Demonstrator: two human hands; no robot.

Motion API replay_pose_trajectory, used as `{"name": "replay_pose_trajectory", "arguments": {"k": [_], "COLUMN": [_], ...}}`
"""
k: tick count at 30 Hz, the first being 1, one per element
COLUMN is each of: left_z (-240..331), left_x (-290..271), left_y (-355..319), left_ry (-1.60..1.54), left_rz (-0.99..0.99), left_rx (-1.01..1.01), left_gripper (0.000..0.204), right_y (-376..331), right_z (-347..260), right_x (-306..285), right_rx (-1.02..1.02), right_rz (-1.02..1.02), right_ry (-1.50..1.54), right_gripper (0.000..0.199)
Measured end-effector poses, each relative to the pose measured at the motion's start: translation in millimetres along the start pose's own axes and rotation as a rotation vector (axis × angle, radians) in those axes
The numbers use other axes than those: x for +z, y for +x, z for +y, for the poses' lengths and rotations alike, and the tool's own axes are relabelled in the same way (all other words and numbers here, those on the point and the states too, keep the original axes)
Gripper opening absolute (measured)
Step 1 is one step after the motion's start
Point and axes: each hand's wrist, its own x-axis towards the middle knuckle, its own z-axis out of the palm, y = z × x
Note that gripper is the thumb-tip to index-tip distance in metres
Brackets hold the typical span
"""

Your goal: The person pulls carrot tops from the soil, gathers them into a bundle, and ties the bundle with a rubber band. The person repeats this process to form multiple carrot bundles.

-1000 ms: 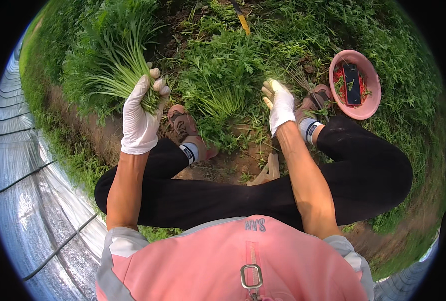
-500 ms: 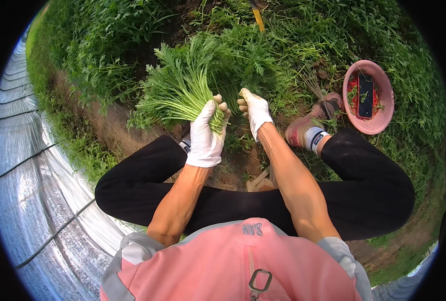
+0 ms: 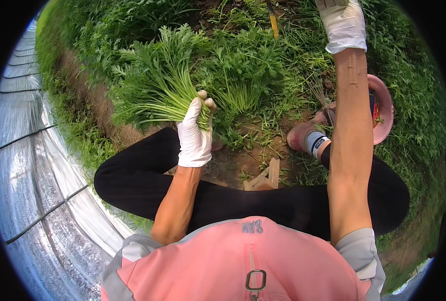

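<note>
In my left hand (image 3: 195,135), which wears a white glove, is a thick bunch of leafy greens (image 3: 168,88). The fingers wrap round its pale green stems, and the feathery leaves fan out up and to the left. Far from it, at the upper right edge of the view, my gloved right hand (image 3: 344,25) is stretched over the green growth. Its fingers are partly cut off by the edge, so whether they hold anything is hidden. Another clump of the same greens (image 3: 240,90) is just right of the held bunch.
A pink basin (image 3: 383,113) with a dark phone and red contents stands at right, partly behind my right forearm. A tool with a yellow handle (image 3: 273,25) lies at the top. Wooden pieces (image 3: 263,179) show between my legs. Plastic sheeting (image 3: 47,200) covers the left side.
My right hand has moved from beside the bunch up and right to the view's edge. My left hand, still gripping the greens, has shifted slightly left.
</note>
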Motion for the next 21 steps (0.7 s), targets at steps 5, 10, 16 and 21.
{"name": "replay_pose_trajectory", "arguments": {"k": [5, 10, 16, 21], "left_z": [-42, -59, -111, -146], "left_x": [-7, -15, -40, -75], "left_y": [13, 14, 50, 79], "left_ry": [-0.104, 0.019, 0.146, 0.220], "left_rz": [0.007, -0.036, -0.079, -0.077], "left_rx": [-0.127, -0.189, -0.360, -0.483], "left_gripper": [0.018, 0.022, 0.028, 0.030], "right_y": [-102, -193, -221, -220], "right_z": [59, 166, 215, 221], "right_x": [-61, -133, -176, -154], "right_rx": [0.557, 0.959, 0.665, 0.705], "right_rz": [0.079, 0.109, 0.268, 0.412], "right_ry": [-0.523, -0.814, -1.102, -0.789], "right_gripper": [0.034, 0.021, 0.037, 0.044]}}
